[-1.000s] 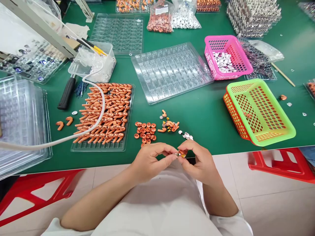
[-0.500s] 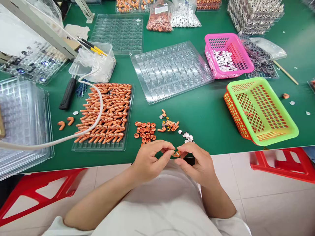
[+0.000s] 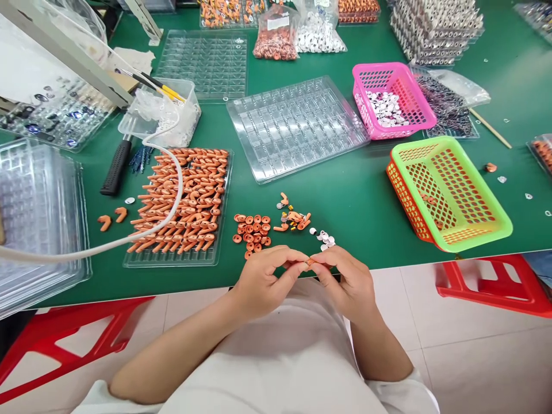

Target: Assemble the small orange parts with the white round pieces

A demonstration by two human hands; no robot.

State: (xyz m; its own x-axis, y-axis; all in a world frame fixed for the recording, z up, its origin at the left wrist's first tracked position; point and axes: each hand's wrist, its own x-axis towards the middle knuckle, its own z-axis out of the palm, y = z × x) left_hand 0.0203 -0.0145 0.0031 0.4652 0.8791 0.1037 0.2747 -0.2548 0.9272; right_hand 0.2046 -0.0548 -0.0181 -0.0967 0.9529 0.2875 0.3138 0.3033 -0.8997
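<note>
I've got left hand [image 3: 261,283] and right hand [image 3: 352,283] fingertips clamped on one orange piece [image 3: 309,262], seemingly unfinished, loose cups [image 3: 257,227] untouched at ten o'clock.

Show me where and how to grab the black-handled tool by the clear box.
Best gripped, I think, at mid-handle: lower from above and close across the long sides of the black handle. It lies flat, long and slim. Favour its left side, where green table shows; blue bits lie on the right, and the far end meets the clear box.
</note>
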